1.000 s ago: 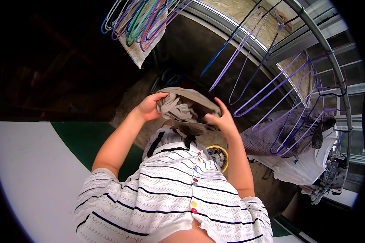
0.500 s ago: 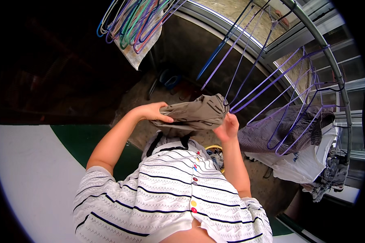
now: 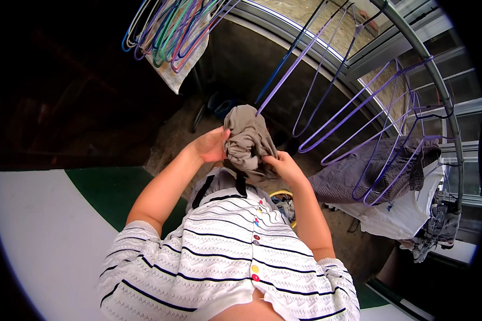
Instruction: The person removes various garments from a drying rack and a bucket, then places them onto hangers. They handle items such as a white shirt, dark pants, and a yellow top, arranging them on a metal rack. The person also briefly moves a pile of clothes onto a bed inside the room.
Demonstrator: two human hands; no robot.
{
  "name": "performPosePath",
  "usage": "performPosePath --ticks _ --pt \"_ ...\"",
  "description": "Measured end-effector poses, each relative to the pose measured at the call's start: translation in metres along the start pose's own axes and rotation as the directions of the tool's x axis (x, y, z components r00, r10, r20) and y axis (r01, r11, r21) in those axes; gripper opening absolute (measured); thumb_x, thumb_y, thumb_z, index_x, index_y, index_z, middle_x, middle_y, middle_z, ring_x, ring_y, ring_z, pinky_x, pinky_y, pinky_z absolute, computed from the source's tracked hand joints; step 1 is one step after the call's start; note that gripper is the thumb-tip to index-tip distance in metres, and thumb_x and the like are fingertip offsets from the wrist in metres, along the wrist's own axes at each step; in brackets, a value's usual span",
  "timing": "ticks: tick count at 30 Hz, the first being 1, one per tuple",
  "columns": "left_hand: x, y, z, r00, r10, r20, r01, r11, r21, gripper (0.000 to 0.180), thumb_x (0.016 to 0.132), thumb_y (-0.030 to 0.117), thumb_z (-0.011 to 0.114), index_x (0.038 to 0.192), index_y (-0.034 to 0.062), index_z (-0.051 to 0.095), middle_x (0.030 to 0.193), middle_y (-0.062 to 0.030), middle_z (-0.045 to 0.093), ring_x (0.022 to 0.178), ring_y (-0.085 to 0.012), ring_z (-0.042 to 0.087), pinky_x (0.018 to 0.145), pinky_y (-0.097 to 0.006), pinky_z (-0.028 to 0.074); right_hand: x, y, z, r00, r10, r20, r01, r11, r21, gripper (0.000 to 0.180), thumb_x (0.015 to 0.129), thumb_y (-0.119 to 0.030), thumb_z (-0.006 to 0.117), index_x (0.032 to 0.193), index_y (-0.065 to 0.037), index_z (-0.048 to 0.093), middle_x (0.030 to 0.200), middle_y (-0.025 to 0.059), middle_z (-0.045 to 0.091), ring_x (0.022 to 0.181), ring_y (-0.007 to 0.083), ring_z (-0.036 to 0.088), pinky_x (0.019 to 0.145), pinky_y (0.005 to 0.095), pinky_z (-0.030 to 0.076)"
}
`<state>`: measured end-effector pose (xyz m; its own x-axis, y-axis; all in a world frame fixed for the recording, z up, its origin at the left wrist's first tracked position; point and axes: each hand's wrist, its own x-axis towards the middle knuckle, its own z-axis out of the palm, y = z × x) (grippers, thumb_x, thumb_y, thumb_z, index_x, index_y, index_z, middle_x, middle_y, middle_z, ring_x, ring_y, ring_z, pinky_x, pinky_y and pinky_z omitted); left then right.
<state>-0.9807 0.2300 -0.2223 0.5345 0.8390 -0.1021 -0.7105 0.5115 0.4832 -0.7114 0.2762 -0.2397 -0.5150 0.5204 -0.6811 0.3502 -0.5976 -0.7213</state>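
A greyish-brown garment (image 3: pixel 245 140) hangs bunched up between my hands, in front of my waist. Its gathered folds face up toward me; what kind of garment it is, I cannot tell. My left hand (image 3: pixel 213 145) grips its left side, with some fingers hidden behind the cloth. On the lower right edge, my right hand (image 3: pixel 285 167) pinches the fabric between thumb and fingers. Just beyond the cloth, the lower end of a purple hanger (image 3: pixel 292 67) comes close to its upper right side.
Several purple hangers (image 3: pixel 353 107) hang from a curved metal rail (image 3: pixel 439 83) at the right. Below them hang a dark grey textured garment (image 3: pixel 340 179) and a white garment (image 3: pixel 393 219). A bundle of coloured hangers (image 3: pixel 168 37) hangs at upper left. A yellow-rimmed container (image 3: pixel 280 193) stands by my waist.
The garment has turned from lying lengthwise across to a more upright bunch and shifted left. My right hand has moved left and now pinches its lower edge.
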Motion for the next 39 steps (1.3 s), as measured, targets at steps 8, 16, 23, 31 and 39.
performPosePath --ticks 8,16,23,31,39 --pt "-0.014 -0.011 -0.073 0.880 -0.059 -0.472 0.435 0.502 0.748 0.061 0.084 0.018 0.074 0.138 0.0069 0.047 0.130 -0.0091 0.059 0.118 -0.0207 0.056 0.105 -0.039 0.042 -0.022 -0.005 0.000 0.818 -0.537 0.206 0.041 0.412 0.910 0.062 0.093 -0.037 0.051 0.144 -0.005 0.040 0.147 0.0162 0.043 0.135 0.0352 0.042 0.113 0.0537 0.030" --pt "-0.004 -0.020 -0.019 0.990 -0.038 -0.133 0.004 0.970 -0.245 0.071 0.096 0.058 0.033 0.147 0.0091 0.038 0.150 -0.0136 0.040 0.137 -0.0341 0.038 0.113 -0.052 0.029 -0.017 -0.001 -0.020 0.883 -0.464 0.076 0.176 0.477 0.861 0.051 0.091 -0.026 0.059 0.134 0.000 0.050 0.130 0.0174 0.059 0.115 0.0312 0.060 0.101 0.0479 0.049" --pt "0.023 -0.009 0.029 0.991 0.114 -0.070 -0.131 0.936 -0.326 0.088 0.087 0.074 0.039 0.145 0.0086 0.040 0.147 -0.0135 0.044 0.134 -0.0340 0.042 0.112 -0.050 0.032 0.011 0.035 -0.012 0.982 -0.181 0.045 0.111 0.761 0.639 0.070 0.093 -0.056 0.053 0.146 -0.014 0.038 0.149 0.0106 0.042 0.135 0.0305 0.041 0.110 0.0587 0.030" --pt "0.008 0.000 -0.034 0.998 -0.040 -0.046 0.033 0.988 -0.149 0.067 0.086 0.035 0.073 0.138 0.0020 0.046 0.138 -0.0141 0.053 0.127 -0.0285 0.051 0.109 -0.045 0.038 0.006 0.023 0.010 0.924 -0.382 -0.020 0.190 0.413 0.890 0.065 0.094 -0.054 0.049 0.140 -0.009 0.044 0.140 0.0142 0.049 0.131 0.0360 0.045 0.110 0.0604 0.031" --pt "0.001 -0.056 -0.078 0.734 -0.540 -0.413 0.493 0.841 -0.223 0.069 0.096 0.052 0.051 0.144 0.0041 0.040 0.149 -0.0134 0.042 0.137 -0.0291 0.039 0.114 -0.047 0.030 -0.010 -0.005 0.026 0.830 -0.557 -0.019 0.090 0.100 0.991 0.057 0.096 -0.044 0.043 0.129 0.002 0.050 0.129 0.0187 0.055 0.120 0.0372 0.053 0.107 0.0503 0.041"
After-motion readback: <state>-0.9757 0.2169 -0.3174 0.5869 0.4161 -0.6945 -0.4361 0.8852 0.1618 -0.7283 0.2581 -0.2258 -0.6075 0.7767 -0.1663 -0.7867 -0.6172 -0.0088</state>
